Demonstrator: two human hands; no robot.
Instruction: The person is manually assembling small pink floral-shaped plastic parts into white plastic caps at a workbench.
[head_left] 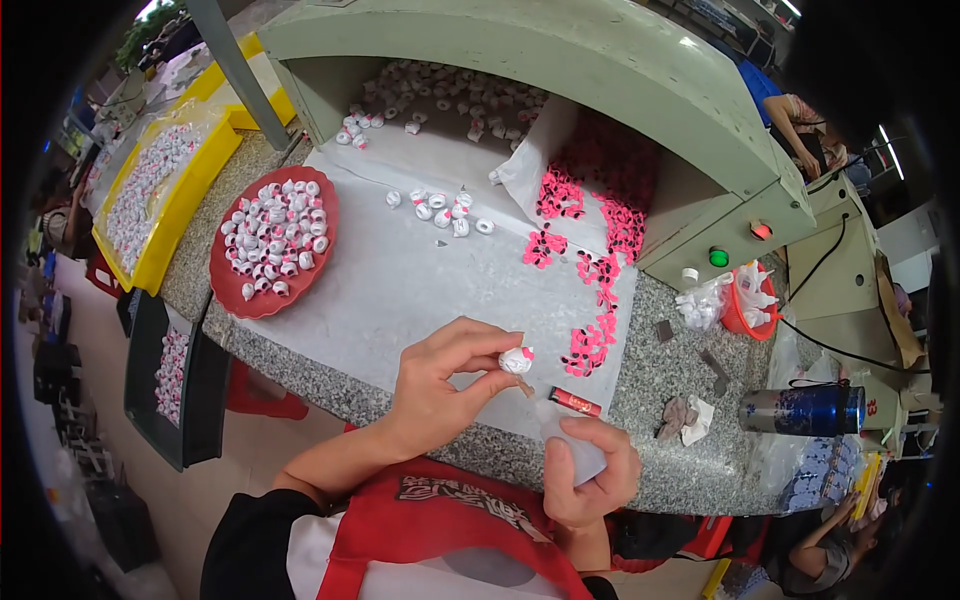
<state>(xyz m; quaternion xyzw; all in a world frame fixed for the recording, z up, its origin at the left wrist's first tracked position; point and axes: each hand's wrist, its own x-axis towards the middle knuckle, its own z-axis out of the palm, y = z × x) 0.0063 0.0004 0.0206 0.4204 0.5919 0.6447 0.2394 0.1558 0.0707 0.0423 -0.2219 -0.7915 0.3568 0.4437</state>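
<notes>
My left hand point(435, 385) pinches a small round white piece point(515, 361) with a pink patch between thumb and fingertips, above the paper-covered table. In my right hand point(605, 480) is a translucent white squeeze bottle point(580, 450), tilted so its brownish tip point(525, 388) lies just below the piece; I cannot tell if they touch. A small red cylinder point(575, 402) lies beside the bottle. Flat pink pieces with dark spots point(590, 345) are scattered past my right hand. Loose white pieces point(440, 210) sit farther back on the white paper point(420, 290).
At the left, a red plate point(235, 297) holds many white-and-pink pieces. Behind the paper stands an open-fronted pale green cabinet point(500, 35) with more pieces inside. A blue bottle point(805, 410), a red cup point(745, 310) and crumpled tissue point(697, 420) are at the right. Yellow trays point(185, 215) stand far left.
</notes>
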